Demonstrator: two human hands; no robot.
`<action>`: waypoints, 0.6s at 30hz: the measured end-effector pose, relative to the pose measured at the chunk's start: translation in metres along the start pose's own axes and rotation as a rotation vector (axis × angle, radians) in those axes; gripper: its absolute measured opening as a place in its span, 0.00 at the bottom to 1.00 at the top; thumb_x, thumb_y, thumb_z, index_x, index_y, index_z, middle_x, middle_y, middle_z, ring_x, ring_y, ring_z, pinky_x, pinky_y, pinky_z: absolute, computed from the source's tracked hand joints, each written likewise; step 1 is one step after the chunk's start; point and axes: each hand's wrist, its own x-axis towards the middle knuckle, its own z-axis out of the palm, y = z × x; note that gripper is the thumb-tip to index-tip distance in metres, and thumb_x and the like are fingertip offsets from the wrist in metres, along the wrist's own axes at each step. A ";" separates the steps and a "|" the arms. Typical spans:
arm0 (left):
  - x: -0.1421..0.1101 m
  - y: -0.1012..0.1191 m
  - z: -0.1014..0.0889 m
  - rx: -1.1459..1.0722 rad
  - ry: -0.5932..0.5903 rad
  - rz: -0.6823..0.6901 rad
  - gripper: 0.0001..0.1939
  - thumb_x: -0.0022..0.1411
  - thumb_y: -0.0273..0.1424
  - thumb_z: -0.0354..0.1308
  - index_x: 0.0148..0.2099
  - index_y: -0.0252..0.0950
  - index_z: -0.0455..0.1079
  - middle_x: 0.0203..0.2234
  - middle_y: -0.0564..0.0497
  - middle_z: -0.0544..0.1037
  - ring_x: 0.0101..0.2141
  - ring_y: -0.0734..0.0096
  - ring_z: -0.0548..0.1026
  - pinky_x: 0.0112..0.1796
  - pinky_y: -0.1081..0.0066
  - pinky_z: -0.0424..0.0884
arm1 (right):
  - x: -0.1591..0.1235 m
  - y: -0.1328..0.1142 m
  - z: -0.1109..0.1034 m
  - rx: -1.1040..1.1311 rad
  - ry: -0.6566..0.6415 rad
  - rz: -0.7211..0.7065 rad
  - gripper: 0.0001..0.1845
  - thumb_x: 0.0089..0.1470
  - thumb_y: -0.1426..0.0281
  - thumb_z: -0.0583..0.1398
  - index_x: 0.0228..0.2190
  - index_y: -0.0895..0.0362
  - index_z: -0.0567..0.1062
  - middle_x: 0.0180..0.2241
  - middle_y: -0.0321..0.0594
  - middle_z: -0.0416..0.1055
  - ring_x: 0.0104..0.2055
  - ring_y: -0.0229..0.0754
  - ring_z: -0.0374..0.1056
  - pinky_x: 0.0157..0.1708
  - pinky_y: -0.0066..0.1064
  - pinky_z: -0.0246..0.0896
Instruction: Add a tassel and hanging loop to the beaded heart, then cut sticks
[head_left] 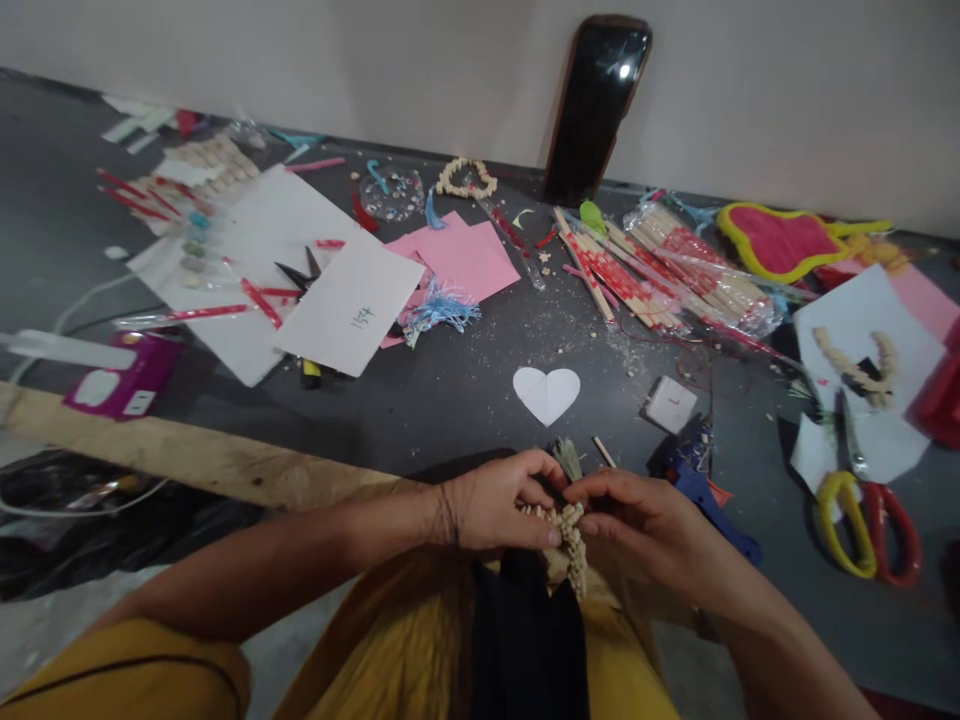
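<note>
Close to my body at the table's near edge, my left hand (pixel 499 500) is closed on a craft piece made of small beige wooden bits (pixel 576 560). My right hand (pixel 637 515) pinches the same piece from the other side, near its top. Part of its shape is hidden behind the fingers. A grey-green tassel (pixel 568 458) sticks up between my two hands; I cannot tell whether it is attached. Just beyond lies a white paper heart (pixel 546 395) with a centre crease. A short wooden stick (pixel 604 452) is beside my right hand.
A blue glue gun (pixel 709 500), a white block (pixel 670 404) and red-yellow scissors (pixel 855 510) lie to the right. Bundled chopsticks (pixel 637 270), pink paper (pixel 469 262) and a beige wooden-bit heart (pixel 466 180) lie farther back. A phone (pixel 596 110) leans on the wall.
</note>
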 end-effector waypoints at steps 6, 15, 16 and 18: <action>0.000 0.003 0.003 0.042 0.016 0.001 0.17 0.52 0.25 0.58 0.42 0.35 0.56 0.25 0.56 0.72 0.23 0.81 0.64 0.25 0.78 0.57 | 0.002 -0.002 -0.003 -0.073 -0.023 -0.056 0.10 0.56 0.67 0.56 0.40 0.51 0.74 0.34 0.36 0.73 0.35 0.36 0.68 0.33 0.26 0.62; -0.001 0.003 0.005 0.031 0.031 -0.011 0.17 0.51 0.25 0.59 0.42 0.35 0.55 0.23 0.58 0.70 0.20 0.84 0.60 0.23 0.79 0.54 | 0.005 -0.001 -0.003 -0.105 -0.086 -0.110 0.07 0.57 0.67 0.55 0.35 0.52 0.73 0.32 0.35 0.71 0.33 0.35 0.67 0.33 0.25 0.60; 0.000 0.002 0.005 0.024 0.033 -0.010 0.17 0.52 0.25 0.59 0.42 0.35 0.56 0.23 0.58 0.70 0.20 0.84 0.60 0.23 0.79 0.54 | 0.005 0.000 -0.003 -0.104 -0.087 -0.112 0.07 0.57 0.67 0.55 0.36 0.52 0.73 0.33 0.35 0.71 0.33 0.35 0.67 0.33 0.26 0.60; 0.000 0.002 0.005 0.007 0.033 -0.006 0.17 0.52 0.26 0.59 0.42 0.34 0.56 0.24 0.57 0.71 0.20 0.84 0.61 0.23 0.79 0.55 | 0.004 0.001 -0.003 -0.101 -0.081 -0.112 0.08 0.57 0.67 0.55 0.38 0.51 0.73 0.34 0.35 0.71 0.35 0.35 0.67 0.35 0.27 0.61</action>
